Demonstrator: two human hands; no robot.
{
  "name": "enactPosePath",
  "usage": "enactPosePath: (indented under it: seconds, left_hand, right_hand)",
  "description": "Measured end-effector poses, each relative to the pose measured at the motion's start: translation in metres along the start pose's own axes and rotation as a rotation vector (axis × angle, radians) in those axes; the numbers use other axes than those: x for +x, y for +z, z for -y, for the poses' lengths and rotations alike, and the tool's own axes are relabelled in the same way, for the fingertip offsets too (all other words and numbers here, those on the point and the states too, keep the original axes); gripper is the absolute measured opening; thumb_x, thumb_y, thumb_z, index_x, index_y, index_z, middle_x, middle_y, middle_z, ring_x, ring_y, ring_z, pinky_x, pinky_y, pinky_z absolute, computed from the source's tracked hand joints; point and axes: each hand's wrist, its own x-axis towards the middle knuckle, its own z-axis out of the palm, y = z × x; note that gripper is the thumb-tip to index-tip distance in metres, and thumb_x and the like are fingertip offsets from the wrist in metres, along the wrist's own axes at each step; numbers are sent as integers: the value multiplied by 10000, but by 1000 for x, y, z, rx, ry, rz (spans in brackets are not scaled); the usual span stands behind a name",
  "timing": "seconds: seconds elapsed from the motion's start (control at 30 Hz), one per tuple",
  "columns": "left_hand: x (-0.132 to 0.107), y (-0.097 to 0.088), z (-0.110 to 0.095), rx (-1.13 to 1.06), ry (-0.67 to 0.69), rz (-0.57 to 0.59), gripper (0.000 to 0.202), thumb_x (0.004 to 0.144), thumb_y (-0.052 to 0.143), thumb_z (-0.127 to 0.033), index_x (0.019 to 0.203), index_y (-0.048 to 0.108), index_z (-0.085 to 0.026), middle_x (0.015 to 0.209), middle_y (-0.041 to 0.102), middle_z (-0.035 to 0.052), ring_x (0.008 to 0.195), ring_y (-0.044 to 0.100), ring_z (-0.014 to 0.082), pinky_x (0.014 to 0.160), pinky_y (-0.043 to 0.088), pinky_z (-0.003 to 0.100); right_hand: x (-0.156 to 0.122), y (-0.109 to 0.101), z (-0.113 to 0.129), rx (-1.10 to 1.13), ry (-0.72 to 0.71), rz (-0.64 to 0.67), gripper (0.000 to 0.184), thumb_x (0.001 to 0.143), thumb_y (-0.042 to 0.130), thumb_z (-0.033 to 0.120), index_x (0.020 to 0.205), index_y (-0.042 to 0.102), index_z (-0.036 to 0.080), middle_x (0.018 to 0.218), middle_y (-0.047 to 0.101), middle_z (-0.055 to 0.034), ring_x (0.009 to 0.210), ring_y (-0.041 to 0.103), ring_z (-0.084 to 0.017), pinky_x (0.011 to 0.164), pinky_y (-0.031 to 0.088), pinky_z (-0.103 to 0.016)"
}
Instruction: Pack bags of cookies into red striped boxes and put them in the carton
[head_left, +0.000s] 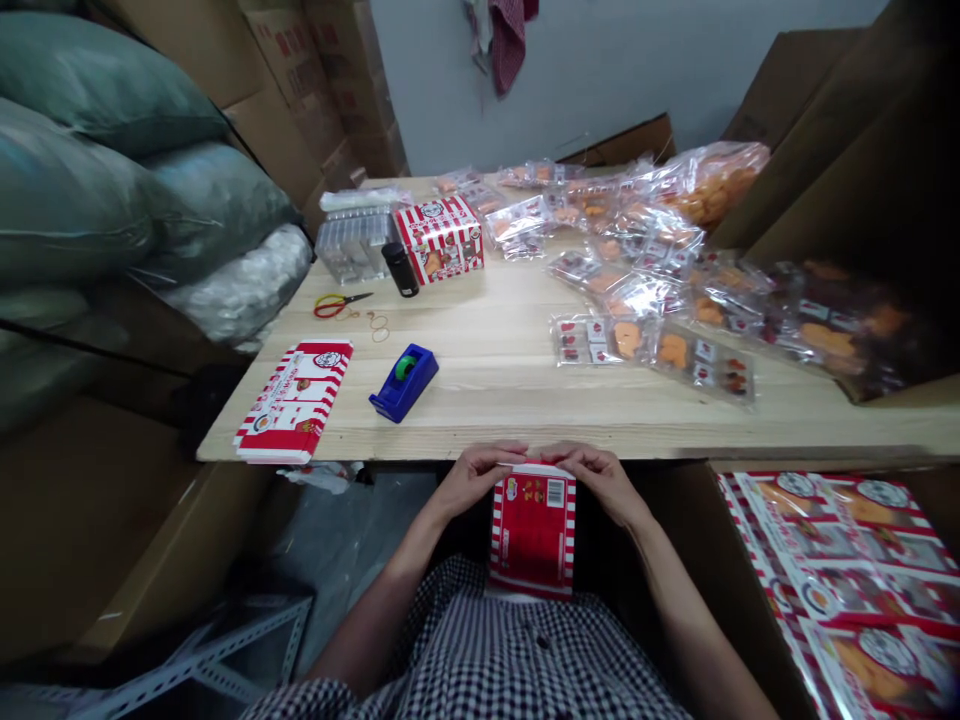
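Between my hands, just below the table's front edge, is a red printed card box [532, 530] with striped white-and-red sides and a barcode near its top. My left hand [480, 475] grips its top left corner, fingers bent over the edge. At the top right corner my right hand [596, 475] pinches the same edge. The box's lower end rests against the checked shirt. Whether it is flat or folded out I cannot tell. On the table nearby, a blue tape dispenser [405, 384] with a green roll stands ahead and to the left.
A stack of flat printed cards [296, 402] lies left, below scissors [341, 304] and rubber bands. Behind stand a black bottle [400, 270], clear plastic trays [352, 245] and a made-up striped box [441, 240]. Clear bagged pieces [637, 265] spread rightward. A carton [720, 466] holds packed sets.
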Motion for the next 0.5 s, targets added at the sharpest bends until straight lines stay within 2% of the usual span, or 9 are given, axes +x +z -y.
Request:
enactPosePath:
  seconds: [0.1, 0.17, 0.23, 0.33, 0.5]
  left_hand:
    - [1, 3, -13, 3, -59, 21, 248, 884, 660, -363, 1026, 773, -195, 1298, 664, 116, 1212, 607, 279, 1029, 456, 388]
    - [3, 3, -18, -1, -102, 21, 267, 872, 673, -397, 998, 765, -180, 1265, 677, 125, 1160, 632, 279, 968, 488, 372]
    - [7, 1, -19, 14, -128, 49, 321, 850, 696, -414, 1057, 741, -172, 1217, 695, 129, 1093, 657, 267, 903, 511, 349]
    - [14, -4, -18, 109, -141, 47, 381, 855, 683, -426, 1134, 722, -171, 1135, 724, 114, 986, 679, 243, 827, 523, 319]
    - [27, -6, -19, 202, -124, 15, 330, 895, 609, -427, 1074, 767, -200, 977, 770, 73, 865, 696, 245, 784, 521, 324]
  right_hand:
    - [-1, 3, 12, -31, 15, 41, 175, 769, 808, 373, 832, 746, 221, 1096, 764, -74, 1008, 706, -243, 931, 522, -411]
    - [0, 4, 21, -102, 22, 106, 283, 765, 804, 392, 995, 757, 235, 1159, 746, -77, 1060, 693, -249, 955, 518, -415]
    - [3, 4, 29, -194, 28, 176, 359, 788, 774, 419, 1102, 748, 248, 1184, 738, -75, 1093, 683, -257, 984, 507, -428]
    - [10, 4, 34, -270, 28, 194, 355, 824, 729, 446, 1120, 754, 253, 1147, 754, -73, 1065, 694, -270, 971, 518, -443]
    - [24, 4, 33, -256, 3, 154, 311, 854, 696, 448, 1083, 774, 253, 1117, 765, -64, 1021, 708, -271, 925, 541, -420]
